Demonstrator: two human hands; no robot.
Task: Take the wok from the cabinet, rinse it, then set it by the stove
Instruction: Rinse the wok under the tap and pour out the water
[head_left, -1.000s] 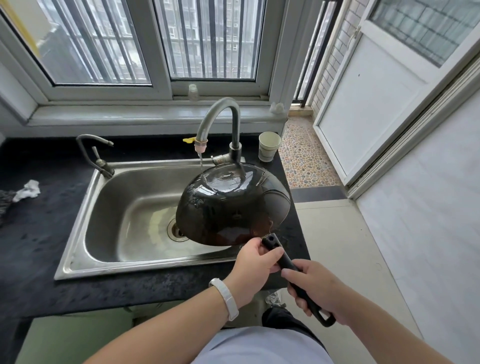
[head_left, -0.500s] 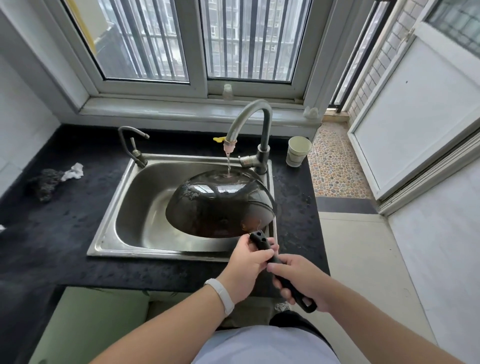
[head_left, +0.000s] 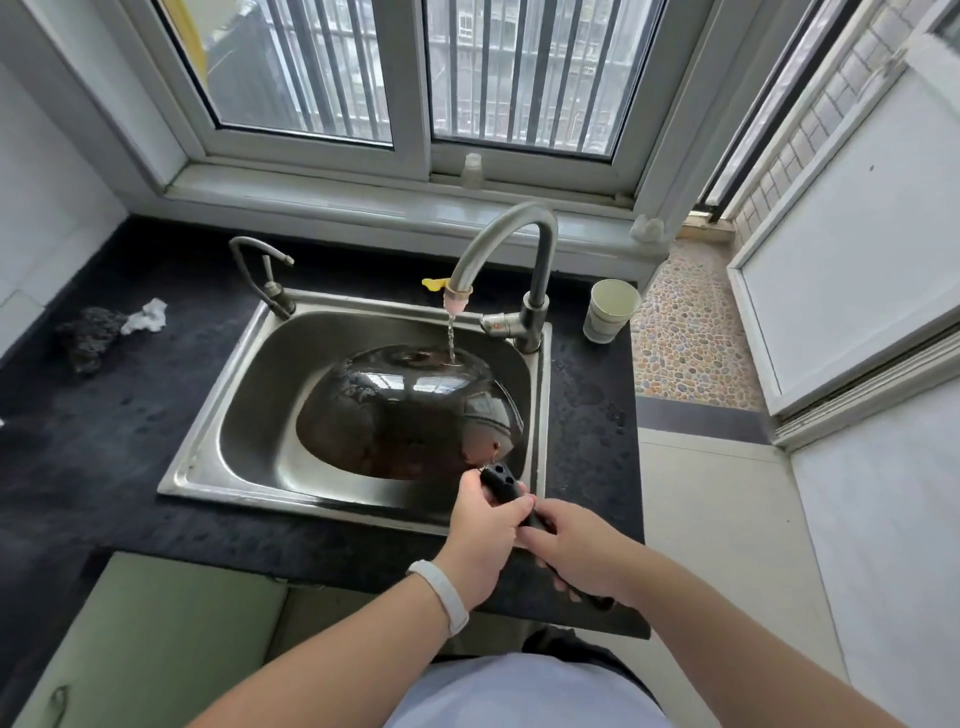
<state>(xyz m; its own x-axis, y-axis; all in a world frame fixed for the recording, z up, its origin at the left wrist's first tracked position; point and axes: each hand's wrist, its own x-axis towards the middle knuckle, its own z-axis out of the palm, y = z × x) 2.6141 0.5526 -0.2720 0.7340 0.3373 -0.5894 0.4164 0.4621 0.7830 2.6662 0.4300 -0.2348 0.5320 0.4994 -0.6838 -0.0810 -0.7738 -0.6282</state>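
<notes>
The black wok (head_left: 410, 410) hangs upside down over the steel sink (head_left: 249, 426), its wet rounded bottom facing up. A thin stream from the curved tap (head_left: 498, 244) lands on the wok's far side. The wok's black handle (head_left: 501, 480) points toward me over the sink's front right rim. My left hand (head_left: 483, 530) grips the handle close to the pan. Further down the same handle, my right hand (head_left: 576, 556) is closed around its end. The stove is not in view.
A paper cup (head_left: 608, 310) stands on the dark counter right of the tap. A small second tap (head_left: 267, 275) rises at the sink's back left. A dark scrubber (head_left: 88, 330) and crumpled white paper (head_left: 148, 317) lie at the far left. The counter ends right of the sink, above floor tiles.
The wok has dropped lower into the sink and shifted a little left under the stream. The view has tilted down and both hands keep their hold on the handle.
</notes>
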